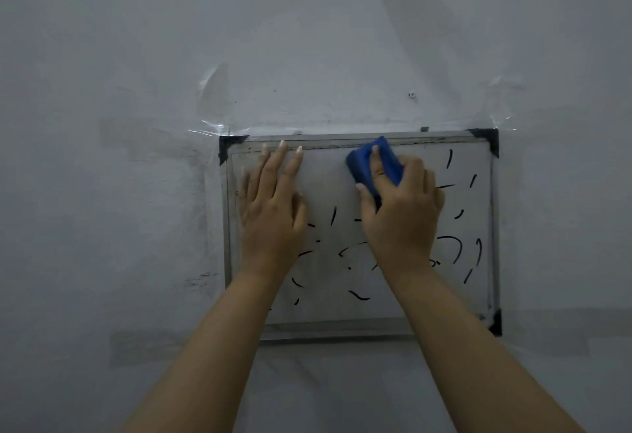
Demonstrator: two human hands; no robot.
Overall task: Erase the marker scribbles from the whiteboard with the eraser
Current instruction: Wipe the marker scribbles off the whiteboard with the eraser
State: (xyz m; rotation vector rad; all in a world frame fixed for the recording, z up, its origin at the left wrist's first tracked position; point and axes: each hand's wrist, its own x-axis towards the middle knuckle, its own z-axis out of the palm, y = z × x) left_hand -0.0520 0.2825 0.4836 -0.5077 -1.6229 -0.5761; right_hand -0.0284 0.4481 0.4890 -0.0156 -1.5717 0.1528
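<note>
I see right hand (402, 213) clamped on soft, light eraser (372, 166) at board's 12 o'clock; left hand (272, 207) flat, fingers spread, steadying whiteboard (342, 193).

No readable text, whiteboard (328, 186) scribbles only (illegible)

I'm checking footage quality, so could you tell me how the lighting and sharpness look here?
Head view: dim, flat, greyish light; the whiteboard and black scribbles stay legible; clear tape above the board catches glare; the blue eraser in the right hand looks slightly soft.
</note>
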